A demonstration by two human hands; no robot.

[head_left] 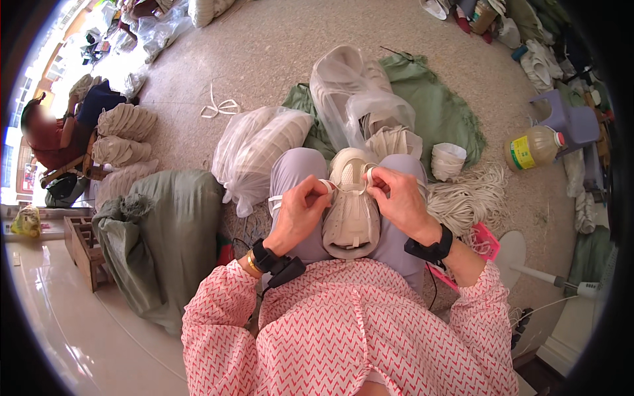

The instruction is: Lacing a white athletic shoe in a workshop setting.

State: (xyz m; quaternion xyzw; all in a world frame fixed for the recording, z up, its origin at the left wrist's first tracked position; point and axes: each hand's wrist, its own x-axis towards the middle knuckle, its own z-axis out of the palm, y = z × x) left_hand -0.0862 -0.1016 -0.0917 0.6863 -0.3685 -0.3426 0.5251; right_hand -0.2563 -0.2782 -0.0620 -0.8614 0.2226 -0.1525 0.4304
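Observation:
A beige shoe upper (pixel 352 214) lies between my knees, its toe end pointing away from me and its opening close to my body. A pale flat shoelace (pixel 352 191) runs across its front part. My left hand (pixel 302 212) pinches one end of the lace just left of the upper. On the other side, my right hand (pixel 398 201) pinches the other end between thumb and fingers. The lace ends stick up as small loops above both hands. Each wrist wears a black band.
Clear plastic bags (pixel 261 148) of shoe uppers lie ahead, some on a green sack (pixel 436 105). At right are a heap of laces (pixel 469 201), a pink basket (pixel 485 243), a jug (pixel 533 149) and a purple stool (pixel 564 119). A stuffed sack (pixel 175 231) stands left; another person (pixel 63 132) sits beyond.

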